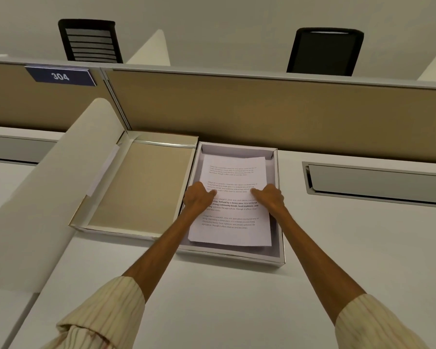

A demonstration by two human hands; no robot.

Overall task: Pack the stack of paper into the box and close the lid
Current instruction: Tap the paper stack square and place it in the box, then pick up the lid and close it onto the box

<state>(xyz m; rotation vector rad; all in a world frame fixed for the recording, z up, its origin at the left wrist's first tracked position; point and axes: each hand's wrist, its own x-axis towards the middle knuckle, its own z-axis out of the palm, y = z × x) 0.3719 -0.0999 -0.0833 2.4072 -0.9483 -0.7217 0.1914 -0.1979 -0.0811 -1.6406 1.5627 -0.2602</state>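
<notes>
A white stack of printed paper lies inside the shallow white box on the desk, slightly askew. My left hand grips the stack's left edge, thumb on top of the page. My right hand grips the right edge the same way. The box lid lies upside down just left of the box, touching it, its tan inside facing up.
A tan partition rises right behind the box and lid. A cream side divider slants along the left. A grey cable flap is set in the desk at right. Two black chairs stand beyond the partition.
</notes>
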